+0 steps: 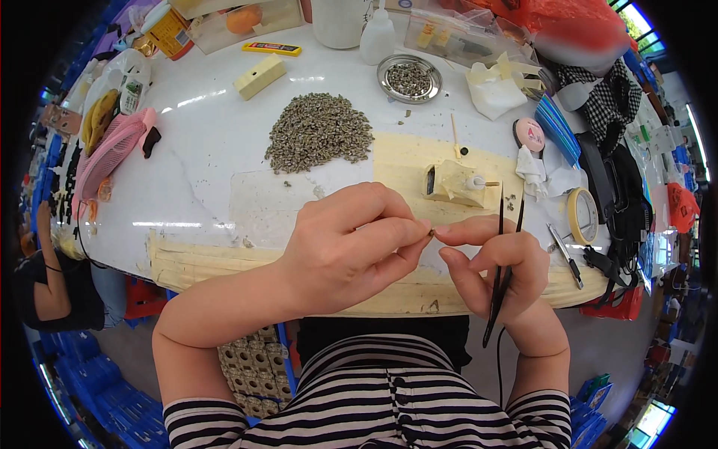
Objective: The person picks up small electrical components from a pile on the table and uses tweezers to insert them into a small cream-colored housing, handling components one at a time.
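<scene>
Above the table's near edge, my left hand (pixel 351 251) pinches a tiny metal part (pixel 431 233) between thumb and forefinger; the fingertips hide most of it. My right hand (pixel 516 262) has a pair of black tweezers (pixel 496 299) tucked in its curled fingers, tips pointing away from me. The right forefinger reaches to the tiny part and seems to touch it. Beyond my left hand lies a heap of small metal parts (pixel 320 133). More of them fill a round metal dish (pixel 381 75) farther back. A tape-wrapped block (pixel 452 185) with a small white-topped container stands beyond my right hand.
At right lie a utility knife (pixel 566 258), a tape roll (pixel 574 217) and a black bag (pixel 624 191). A wooden stick (pixel 455 135) rests beyond the block. Farther back are a yellowish bar (pixel 259 77) and a white squeeze bottle (pixel 378 39). Another person's arm (pixel 51 277) shows at far left.
</scene>
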Demonstrator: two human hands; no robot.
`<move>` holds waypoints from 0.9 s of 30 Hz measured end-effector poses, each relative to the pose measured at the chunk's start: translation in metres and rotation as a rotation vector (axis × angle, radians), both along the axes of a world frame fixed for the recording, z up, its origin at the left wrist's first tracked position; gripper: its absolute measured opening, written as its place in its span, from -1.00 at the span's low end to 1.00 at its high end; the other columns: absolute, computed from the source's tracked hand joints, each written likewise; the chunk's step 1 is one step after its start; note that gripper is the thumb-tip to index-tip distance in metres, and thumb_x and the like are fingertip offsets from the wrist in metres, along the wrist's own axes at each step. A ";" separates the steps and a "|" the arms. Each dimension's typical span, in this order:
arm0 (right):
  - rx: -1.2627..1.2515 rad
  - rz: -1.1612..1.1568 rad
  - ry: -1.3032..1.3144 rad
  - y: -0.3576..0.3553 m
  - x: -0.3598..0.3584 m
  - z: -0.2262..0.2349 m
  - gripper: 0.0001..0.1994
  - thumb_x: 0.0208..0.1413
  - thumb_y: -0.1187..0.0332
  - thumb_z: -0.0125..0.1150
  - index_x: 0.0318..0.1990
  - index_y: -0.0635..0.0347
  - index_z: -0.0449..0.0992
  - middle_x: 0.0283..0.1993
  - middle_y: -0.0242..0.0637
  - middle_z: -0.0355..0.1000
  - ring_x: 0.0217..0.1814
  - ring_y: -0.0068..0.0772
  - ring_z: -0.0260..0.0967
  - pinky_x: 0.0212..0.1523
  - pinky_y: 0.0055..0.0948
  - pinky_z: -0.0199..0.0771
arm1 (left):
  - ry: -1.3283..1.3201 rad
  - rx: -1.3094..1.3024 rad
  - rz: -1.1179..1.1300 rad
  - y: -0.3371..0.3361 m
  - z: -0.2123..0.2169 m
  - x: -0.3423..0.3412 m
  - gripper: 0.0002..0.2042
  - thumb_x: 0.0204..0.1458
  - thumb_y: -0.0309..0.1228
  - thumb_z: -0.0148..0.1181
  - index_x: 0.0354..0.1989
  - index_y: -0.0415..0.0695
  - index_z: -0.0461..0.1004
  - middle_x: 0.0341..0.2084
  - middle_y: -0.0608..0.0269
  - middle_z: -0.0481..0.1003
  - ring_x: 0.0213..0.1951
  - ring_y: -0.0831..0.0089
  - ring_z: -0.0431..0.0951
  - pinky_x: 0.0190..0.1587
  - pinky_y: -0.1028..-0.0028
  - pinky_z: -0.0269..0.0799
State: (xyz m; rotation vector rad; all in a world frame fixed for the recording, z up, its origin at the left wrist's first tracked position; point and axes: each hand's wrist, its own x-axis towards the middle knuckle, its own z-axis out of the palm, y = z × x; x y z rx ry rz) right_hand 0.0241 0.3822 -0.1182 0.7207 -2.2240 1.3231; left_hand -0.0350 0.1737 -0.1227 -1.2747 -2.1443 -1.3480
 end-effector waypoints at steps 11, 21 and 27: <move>0.083 -0.021 0.221 -0.004 -0.007 -0.004 -0.68 -0.11 0.61 0.48 -0.38 0.18 0.36 -0.20 -0.06 0.62 -0.45 -0.29 0.53 -0.49 -0.47 0.53 | -0.052 0.032 0.002 0.000 0.000 -0.003 -0.76 -0.23 -0.70 0.41 -0.31 -0.22 0.65 -0.42 0.20 0.55 -0.45 0.48 0.58 -0.47 0.57 0.48; -0.034 -0.020 0.022 -0.001 -0.003 -0.005 -0.72 -0.06 0.63 0.45 -0.35 0.20 0.39 -0.25 -0.08 0.62 -0.42 -0.40 0.56 -0.40 -0.53 0.52 | -0.011 0.078 -0.023 -0.001 -0.001 -0.003 -0.73 -0.22 -0.69 0.44 -0.27 -0.22 0.66 -0.39 0.19 0.56 -0.45 0.48 0.58 -0.48 0.57 0.47; -0.160 0.009 -0.168 -0.002 -0.004 -0.002 -0.74 -0.03 0.63 0.43 -0.35 0.22 0.38 -0.34 -0.13 0.61 -0.38 -0.42 0.59 -0.35 -0.56 0.53 | 0.052 0.037 -0.046 0.000 0.000 -0.001 -0.73 -0.22 -0.69 0.43 -0.27 -0.22 0.66 -0.41 0.22 0.56 -0.47 0.47 0.57 -0.50 0.56 0.47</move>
